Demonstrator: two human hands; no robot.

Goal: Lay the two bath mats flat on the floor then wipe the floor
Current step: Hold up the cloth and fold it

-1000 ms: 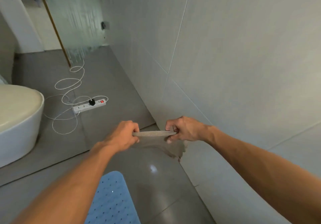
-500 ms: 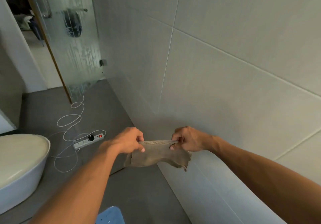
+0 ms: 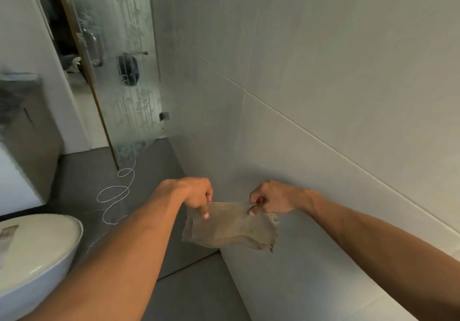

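A small beige-brown cloth (image 3: 229, 228) with frayed edges hangs in the air in front of the tiled wall, stretched between both hands. My left hand (image 3: 191, 193) pinches its upper left corner and my right hand (image 3: 271, 198) pinches its upper right corner. The cloth droops below the hands, well above the dark grey floor (image 3: 189, 293). No bath mat is in view.
A white toilet (image 3: 32, 256) stands at the lower left. A white cable (image 3: 117, 193) coils over the floor toward a frosted glass door (image 3: 124, 76). The light tiled wall (image 3: 323, 96) fills the right side. A cabinet (image 3: 27, 131) stands at the left.
The view has tilted upward: the blue mat and the power strip have dropped out of sight. The hands have lifted the cloth, which now hangs open more fully between them.
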